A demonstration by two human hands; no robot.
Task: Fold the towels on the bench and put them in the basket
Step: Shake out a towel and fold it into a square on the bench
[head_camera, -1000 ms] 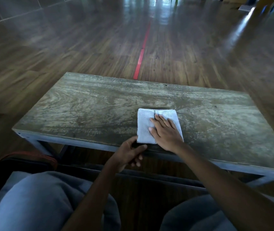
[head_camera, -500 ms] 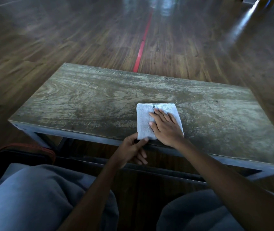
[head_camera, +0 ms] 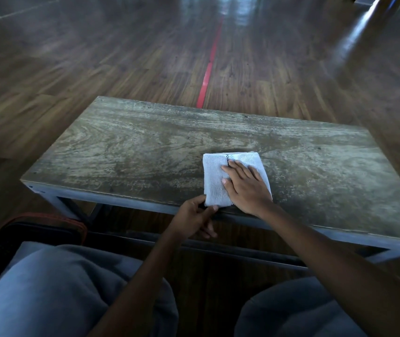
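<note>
Towel (head_camera: pixel 214 181): one small white cloth, already folded into a compact rectangle, lies on the near edge of the bench (head_camera: pixel 145 154), a little right of centre. Nearest the viewer are the seated person's knees in grey trousers (head_camera: pixel 60 288). At near left, low beside the left knee, sits a dark container with a red-orange rim, probably the basket (head_camera: pixel 67 220); its inside is too dark to read. The left hand (head_camera: pixel 191 218) reaches up to the bench edge and pinches the towel's near left corner, thumb on top and fingers curled below. The right hand (head_camera: pixel 245 188) lies flat on the towel with straight fingers, pressing it down. Folding looks finished or nearly so, and the step in hand seems to be smoothing and taking hold. The next move likely calls for a firm grip that keeps the layers together, then a lift off the edge and a carry down and left to the basket. No other towel shows on the worn bench top, which is bare to left, right and far side. Beyond it stretches dark wooden floor (head_camera: pixel 96 57) with a red line (head_camera: pixel 208 74) running away.
</note>
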